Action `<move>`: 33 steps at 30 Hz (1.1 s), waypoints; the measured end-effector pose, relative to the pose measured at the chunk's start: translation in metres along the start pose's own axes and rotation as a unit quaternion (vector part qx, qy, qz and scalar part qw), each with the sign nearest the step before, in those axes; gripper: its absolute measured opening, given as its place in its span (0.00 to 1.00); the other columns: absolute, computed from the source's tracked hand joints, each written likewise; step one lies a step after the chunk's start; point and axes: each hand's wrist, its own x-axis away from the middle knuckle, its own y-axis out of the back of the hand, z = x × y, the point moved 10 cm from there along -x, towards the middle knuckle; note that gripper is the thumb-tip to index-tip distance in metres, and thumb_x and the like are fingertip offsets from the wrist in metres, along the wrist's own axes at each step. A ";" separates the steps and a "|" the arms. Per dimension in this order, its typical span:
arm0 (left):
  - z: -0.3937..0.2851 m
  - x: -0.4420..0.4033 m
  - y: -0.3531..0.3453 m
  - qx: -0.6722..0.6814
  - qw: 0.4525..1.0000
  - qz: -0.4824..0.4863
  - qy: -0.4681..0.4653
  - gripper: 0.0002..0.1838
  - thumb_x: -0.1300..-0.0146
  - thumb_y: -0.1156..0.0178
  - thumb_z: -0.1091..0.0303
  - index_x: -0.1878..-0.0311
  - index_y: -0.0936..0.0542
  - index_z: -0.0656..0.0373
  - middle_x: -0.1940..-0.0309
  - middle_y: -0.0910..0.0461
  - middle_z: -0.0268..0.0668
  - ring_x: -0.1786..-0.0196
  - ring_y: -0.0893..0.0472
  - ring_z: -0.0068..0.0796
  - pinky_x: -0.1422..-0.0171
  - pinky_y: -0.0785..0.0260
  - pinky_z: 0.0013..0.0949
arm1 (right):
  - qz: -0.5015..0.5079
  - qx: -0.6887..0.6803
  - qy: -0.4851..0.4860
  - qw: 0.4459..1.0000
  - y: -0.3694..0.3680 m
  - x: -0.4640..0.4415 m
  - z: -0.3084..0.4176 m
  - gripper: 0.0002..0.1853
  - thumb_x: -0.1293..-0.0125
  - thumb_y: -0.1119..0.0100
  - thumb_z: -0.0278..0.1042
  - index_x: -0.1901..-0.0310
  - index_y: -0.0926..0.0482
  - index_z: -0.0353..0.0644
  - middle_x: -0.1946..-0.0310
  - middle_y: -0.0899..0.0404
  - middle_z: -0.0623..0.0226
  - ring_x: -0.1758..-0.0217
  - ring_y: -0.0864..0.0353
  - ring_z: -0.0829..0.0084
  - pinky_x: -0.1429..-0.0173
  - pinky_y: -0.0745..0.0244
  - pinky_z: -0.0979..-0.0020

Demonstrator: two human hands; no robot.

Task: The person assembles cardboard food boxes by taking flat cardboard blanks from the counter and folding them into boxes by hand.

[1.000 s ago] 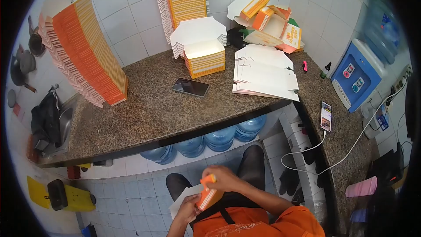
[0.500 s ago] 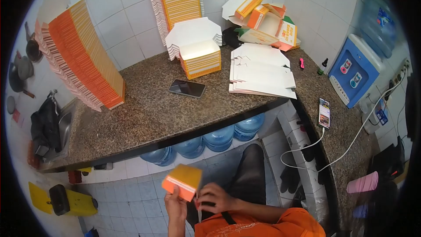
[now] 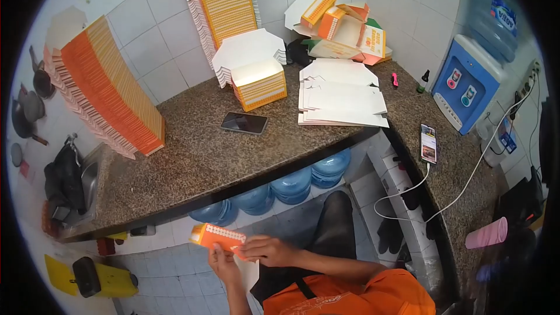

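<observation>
Above my lap is a small orange and yellow cardboard box (image 3: pixel 218 237), tilted with its long side facing up. My left hand (image 3: pixel 222 263) is closed on its lower side, thumb against the orange panel. My right hand (image 3: pixel 266 251) grips the right end, fingers bent over the edge. A white flap of the box hangs down between my wrists. On the counter (image 3: pixel 198 157) ahead lie a stack of flat white box blanks (image 3: pixel 341 96) and a nested stack of yellow boxes (image 3: pixel 261 88).
A tall leaning stack of orange boxes (image 3: pixel 114 90) stands at the left. A dark phone (image 3: pixel 244 123) and a charging phone (image 3: pixel 428 143) lie on the counter. Blue water bottles (image 3: pixel 291 185) stand beneath it. A pink cup (image 3: pixel 487 233) is at right.
The box has turned and shifted left, now showing its dotted orange side rather than its yellow face. My right hand has moved from below the box onto its right end.
</observation>
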 end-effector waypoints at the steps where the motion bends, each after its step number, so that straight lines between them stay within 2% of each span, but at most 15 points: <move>1: 0.011 0.001 0.001 -0.003 0.999 0.050 0.005 0.17 0.22 0.48 0.59 0.51 0.23 0.67 0.59 0.17 0.41 0.59 0.18 0.27 0.54 0.25 0.31 | -0.035 0.052 0.023 0.998 0.005 -0.002 0.006 0.08 0.41 0.29 0.29 0.60 0.14 0.38 0.59 0.15 0.64 0.51 0.16 0.63 0.45 0.22 0.61; 6: 0.035 0.014 -0.014 0.044 0.998 0.038 0.013 0.15 0.23 0.46 0.62 0.51 0.23 0.67 0.55 0.19 0.40 0.56 0.20 0.25 0.49 0.28 0.29 | -0.069 0.072 -0.030 0.995 0.022 -0.007 -0.010 0.07 0.41 0.30 0.29 0.68 0.20 0.41 0.68 0.22 0.66 0.59 0.20 0.63 0.50 0.24 0.63; 9: 0.044 0.011 -0.011 0.045 0.993 0.102 0.035 0.16 0.23 0.46 0.60 0.47 0.23 0.66 0.50 0.19 0.41 0.48 0.19 0.29 0.41 0.29 0.32 | -0.068 0.060 -0.025 0.996 0.029 -0.014 -0.006 0.09 0.41 0.28 0.33 0.64 0.19 0.42 0.63 0.19 0.64 0.54 0.19 0.62 0.48 0.24 0.64; 12: 0.044 0.013 -0.010 -0.001 0.991 0.129 0.046 0.19 0.23 0.46 0.56 0.49 0.22 0.67 0.52 0.18 0.43 0.49 0.18 0.29 0.41 0.28 0.33 | -0.113 0.219 -0.021 0.969 0.051 -0.025 0.012 0.16 0.47 0.22 0.35 0.64 0.21 0.40 0.55 0.19 0.61 0.54 0.17 0.60 0.43 0.23 0.64; 14: 0.043 0.014 -0.006 -0.109 0.967 0.208 0.094 0.22 0.24 0.44 0.54 0.53 0.19 0.70 0.60 0.17 0.39 0.57 0.18 0.26 0.50 0.27 0.29 | -0.074 0.056 -0.081 0.992 0.047 -0.024 -0.006 0.17 0.45 0.24 0.39 0.64 0.26 0.44 0.54 0.17 0.60 0.47 0.18 0.54 0.43 0.24 0.62; 17: -0.021 -0.012 0.034 -0.249 0.932 0.254 0.062 0.30 0.29 0.41 0.47 0.43 0.20 0.70 0.57 0.15 0.42 0.54 0.17 0.29 0.48 0.25 0.32 | 0.003 0.008 -0.169 0.986 0.064 -0.015 -0.029 0.17 0.44 0.25 0.34 0.64 0.29 0.44 0.59 0.17 0.63 0.55 0.16 0.68 0.49 0.24 0.68; 20: -0.065 -0.016 -0.004 -0.107 0.960 0.260 -0.001 0.39 0.37 0.35 0.44 0.35 0.26 0.69 0.50 0.16 0.44 0.50 0.17 0.31 0.41 0.25 0.36 | 0.050 -0.153 -0.245 0.956 0.069 -0.031 -0.029 0.19 0.45 0.24 0.32 0.62 0.29 0.43 0.64 0.17 0.69 0.61 0.20 0.81 0.54 0.27 0.76; 21: -0.044 0.002 -0.037 -0.078 0.946 0.297 0.106 0.47 0.47 0.26 0.49 0.29 0.32 0.68 0.44 0.18 0.40 0.45 0.19 0.33 0.35 0.28 0.38 | 0.105 -0.178 -0.229 0.951 0.058 -0.042 -0.020 0.19 0.45 0.23 0.32 0.61 0.29 0.42 0.63 0.17 0.69 0.60 0.20 0.80 0.53 0.27 0.76; 23: 0.106 0.025 0.069 -0.073 0.838 0.410 0.353 0.48 0.54 0.20 0.59 0.30 0.31 0.64 0.42 0.20 0.36 0.41 0.21 0.34 0.34 0.30 0.38 | 0.198 -0.208 -0.171 0.942 0.036 -0.057 -0.007 0.18 0.43 0.24 0.34 0.57 0.25 0.41 0.61 0.16 0.68 0.58 0.19 0.79 0.50 0.25 0.74; 24: 0.125 0.039 0.061 -0.096 0.820 0.471 0.310 0.48 0.60 0.19 0.69 0.31 0.29 0.63 0.42 0.20 0.34 0.39 0.22 0.34 0.33 0.31 0.39 | 0.196 -0.207 -0.164 0.944 0.036 -0.057 -0.014 0.18 0.43 0.24 0.34 0.57 0.25 0.41 0.61 0.16 0.68 0.58 0.19 0.79 0.50 0.25 0.74; 26: 0.114 0.064 0.029 0.026 0.835 0.430 0.341 0.44 0.58 0.21 0.73 0.33 0.28 0.63 0.43 0.20 0.36 0.40 0.22 0.36 0.33 0.30 0.40 | 0.196 -0.388 -0.161 0.886 0.032 -0.038 -0.033 0.16 0.36 0.31 0.40 0.52 0.22 0.41 0.59 0.15 0.68 0.53 0.18 0.77 0.46 0.25 0.72; 28: 0.092 0.057 0.015 0.056 0.895 0.296 0.329 0.43 0.57 0.24 0.75 0.33 0.29 0.63 0.43 0.20 0.39 0.40 0.21 0.38 0.34 0.30 0.41 | 0.013 -0.400 -0.379 0.834 0.049 0.022 -0.109 0.18 0.22 0.50 0.43 0.41 0.23 0.39 0.47 0.18 0.65 0.43 0.20 0.71 0.37 0.27 0.66; 30: 0.075 0.048 0.006 -0.006 0.927 0.240 0.290 0.43 0.57 0.24 0.76 0.33 0.29 0.63 0.43 0.20 0.41 0.41 0.20 0.40 0.35 0.29 0.42 | -0.130 -0.546 -0.440 0.701 0.062 0.042 -0.071 0.24 0.23 0.47 0.44 0.34 0.28 0.37 0.41 0.21 0.62 0.39 0.22 0.70 0.35 0.28 0.66; 32: 0.073 0.037 0.001 -0.078 0.927 0.258 0.260 0.44 0.59 0.28 0.77 0.32 0.31 0.62 0.45 0.20 0.42 0.42 0.20 0.41 0.35 0.28 0.41 | -0.044 -0.214 -0.411 0.885 0.060 0.088 -0.075 0.29 0.27 0.40 0.46 0.32 0.29 0.36 0.41 0.20 0.61 0.37 0.23 0.70 0.33 0.30 0.67; 33: 0.081 0.043 0.005 -0.111 0.911 0.311 0.247 0.46 0.48 0.26 0.60 0.27 0.36 0.60 0.39 0.24 0.44 0.38 0.23 0.43 0.34 0.28 0.45 | -0.042 -0.106 -0.426 0.898 0.065 0.087 -0.069 0.29 0.32 0.32 0.43 0.35 0.26 0.34 0.45 0.18 0.61 0.41 0.21 0.72 0.36 0.28 0.69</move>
